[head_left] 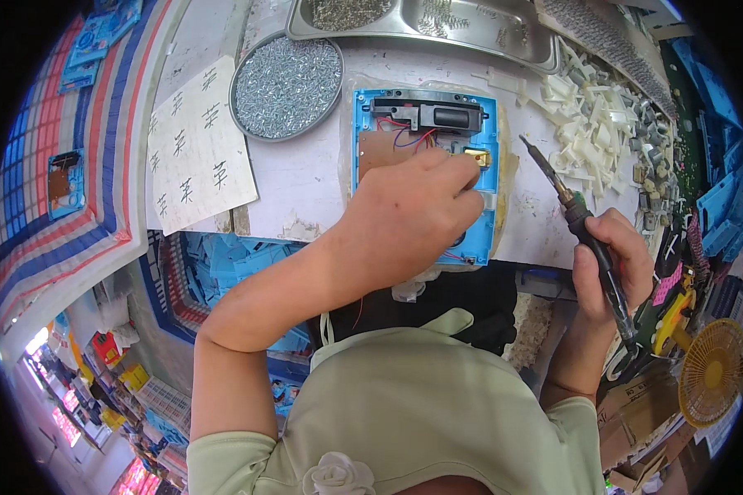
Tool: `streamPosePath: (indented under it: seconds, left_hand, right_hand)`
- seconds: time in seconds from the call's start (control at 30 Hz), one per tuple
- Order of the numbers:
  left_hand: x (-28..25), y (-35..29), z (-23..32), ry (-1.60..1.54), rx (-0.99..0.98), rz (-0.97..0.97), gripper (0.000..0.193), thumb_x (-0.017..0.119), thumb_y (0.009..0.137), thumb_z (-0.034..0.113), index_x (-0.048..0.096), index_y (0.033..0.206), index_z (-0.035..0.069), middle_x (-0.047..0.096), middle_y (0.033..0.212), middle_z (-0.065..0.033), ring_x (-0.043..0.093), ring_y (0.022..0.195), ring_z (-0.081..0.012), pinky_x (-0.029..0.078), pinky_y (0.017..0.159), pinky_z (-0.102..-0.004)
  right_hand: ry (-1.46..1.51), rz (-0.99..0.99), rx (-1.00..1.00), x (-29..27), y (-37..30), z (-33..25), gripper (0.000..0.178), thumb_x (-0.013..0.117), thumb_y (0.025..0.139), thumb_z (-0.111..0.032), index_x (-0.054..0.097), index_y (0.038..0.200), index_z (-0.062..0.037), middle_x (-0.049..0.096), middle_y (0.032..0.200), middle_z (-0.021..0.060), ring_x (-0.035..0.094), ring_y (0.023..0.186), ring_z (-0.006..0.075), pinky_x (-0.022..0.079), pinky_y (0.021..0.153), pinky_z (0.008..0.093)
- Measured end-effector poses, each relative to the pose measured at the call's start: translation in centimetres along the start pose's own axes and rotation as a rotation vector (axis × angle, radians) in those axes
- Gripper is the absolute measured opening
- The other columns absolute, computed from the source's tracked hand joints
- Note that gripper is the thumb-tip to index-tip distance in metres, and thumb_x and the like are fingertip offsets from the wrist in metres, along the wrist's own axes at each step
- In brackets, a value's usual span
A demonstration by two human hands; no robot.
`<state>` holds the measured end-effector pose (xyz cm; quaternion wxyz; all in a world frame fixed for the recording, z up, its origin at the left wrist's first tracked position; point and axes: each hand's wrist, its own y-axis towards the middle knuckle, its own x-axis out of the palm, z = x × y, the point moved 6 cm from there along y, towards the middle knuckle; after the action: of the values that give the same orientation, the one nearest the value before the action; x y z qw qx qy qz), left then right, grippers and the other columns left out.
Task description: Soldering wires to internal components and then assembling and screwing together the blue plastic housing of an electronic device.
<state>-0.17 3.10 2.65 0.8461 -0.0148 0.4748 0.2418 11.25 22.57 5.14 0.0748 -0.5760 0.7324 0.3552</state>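
Observation:
My right hand (617, 262) grips the black handle of a soldering iron (576, 216), its dark metal tip slanting up and left, clear of the casing. On the bench lies an open blue plastic casing (485, 221) with a black module (436, 115) across its top, thin red and blue wires and a brown circuit board (385, 153). Over its middle is my left hand (413, 206), fingers curled and pressed together; whatever they pinch is hidden beneath them. A small gold-coloured metal part (476, 157) shows beside the fingertips.
A round grey tray (338, 62) of screws stands back left, by a handwritten paper sheet (194, 148). A steel tray (545, 58) holds springs at the back. White plastic pieces (586, 124) are heaped at right. A yellow fan (712, 373) stands lower right.

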Motion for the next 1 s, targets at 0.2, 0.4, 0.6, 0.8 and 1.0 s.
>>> streamPosePath:
  seconds: [0.2,0.4,0.6,0.8,1.0]
  left_hand:
    - [0.1,0.1,-3.6,-0.546,-0.339,0.077,0.011,0.077,0.085,0.002,0.070,0.093,0.001,0.069,0.079,-0.0054,0.065,0.070,-0.0131,0.051,0.062,-0.0272]
    - [0.3,-0.2,-4.2,-0.607,-0.461,0.037,0.010,0.077,0.086,0.001,0.070,0.093,-0.001,0.067,0.075,-0.0018,0.060,0.064,-0.0062,0.047,0.058,-0.0234]
    - [-0.6,-0.4,-3.1,-0.404,-0.060,0.195,0.012,0.076,0.084,0.001,0.071,0.095,0.003,0.067,0.083,-0.0068,0.066,0.073,-0.0201,0.052,0.066,-0.0306]
    - [-0.1,-0.7,-2.2,-0.255,0.012,0.049,0.017,0.078,0.077,0.002,0.070,0.091,0.006,0.061,0.095,-0.0068,0.065,0.084,-0.0277,0.053,0.070,-0.0362]
    - [0.1,-0.9,-2.4,-0.245,0.027,0.040,0.017,0.078,0.076,0.003,0.068,0.090,0.006,0.061,0.096,-0.0067,0.065,0.086,-0.0270,0.053,0.071,-0.0360]
  right_hand:
    - [0.187,0.220,0.178,4.8,0.1,0.7,0.052,0.080,0.082,0.002,0.062,0.130,0.0004,0.067,0.112,0.0123,0.068,0.096,0.0192,0.052,0.087,0.0311]
    - [0.255,0.166,0.239,9.1,3.2,0.7,0.056,0.073,0.077,0.012,0.064,0.130,-0.0039,0.065,0.101,0.0099,0.070,0.091,0.0205,0.053,0.081,0.0284]
    - [-0.006,0.154,0.104,7.1,1.7,-0.6,0.051,0.079,0.078,0.005,0.065,0.126,-0.0020,0.066,0.100,0.0125,0.067,0.086,0.0253,0.053,0.081,0.0358]
    - [0.440,0.214,0.073,0.3,-1.4,0.5,0.021,0.073,0.090,-0.018,0.067,0.096,0.0002,0.061,0.075,0.0119,0.054,0.065,0.0241,0.045,0.066,0.0408]
    - [0.388,0.000,0.004,2.5,-1.2,0.0,0.016,0.070,0.088,-0.015,0.066,0.092,-0.0004,0.051,0.061,0.0053,0.046,0.054,0.0232,0.041,0.059,0.0386]
